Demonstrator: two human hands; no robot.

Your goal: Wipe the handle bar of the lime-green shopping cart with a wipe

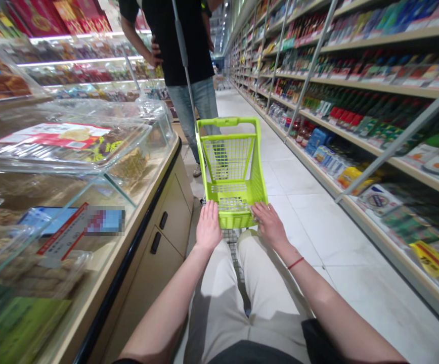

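The fingers of the left hand are straight and lie close together over the near left edge of the green basket, while those of the right hand are a little spread at its near right corner. Both hands touch the basket, but whether they grasp it firmly or only rest upon it, I cannot tell. The basket is directly in front of the person, just beyond the beige trousers, and its handle rises at the far side. A thin pole stands up beside the left end of this handle. Near the right wrist I notice a red string. Behind the basket stands another person in a black top and blue jeans. On the left is a cabinet with wrapped food above it; on the right, long shelves full of goods run along the pale tiled floor.
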